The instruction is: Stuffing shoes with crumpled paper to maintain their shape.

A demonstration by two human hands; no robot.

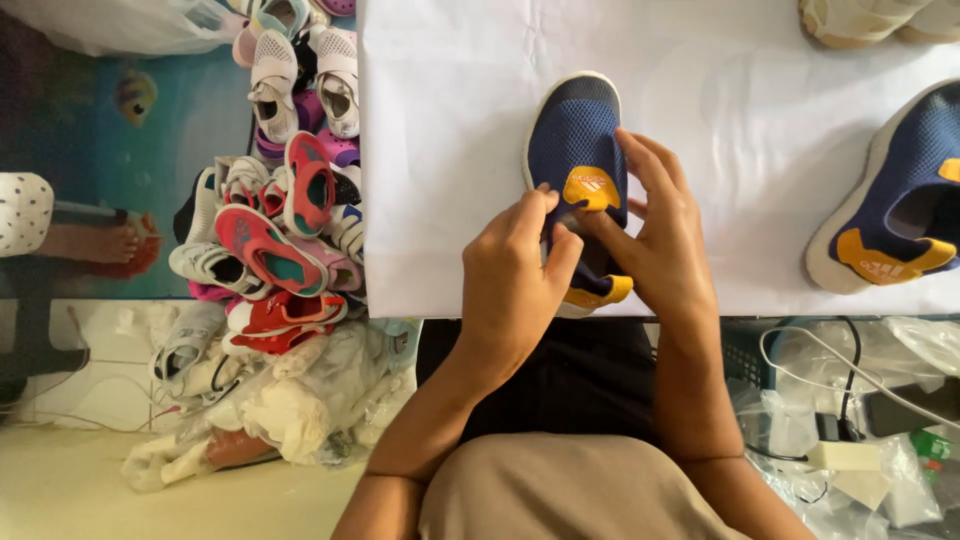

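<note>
A small navy blue mesh shoe with yellow tabs and a white sole (577,150) lay on the white counter (450,150), near its front edge, toe pointing to 12 o'clock. The left hand (510,285) came in from 6 o'clock, and its fingers (535,215) were bent and pinching the shoe's opening. The right hand (665,245) sat at 3 o'clock of the shoe. Its fingers (645,165) were spread and lay flat on the shoe's side, and its thumb pressed by the yellow tongue tab.

A second navy blue shoe with yellow tabs (895,205) lay well apart at 3 o'clock on the same counter. A pair of cream shoes (865,20) peeked in at 1 o'clock. Down on the floor at 9 o'clock sat a big pile of little pink, white and red shoes (285,200). Clear plastic bags and white cables (850,400) lay at 4 o'clock.
</note>
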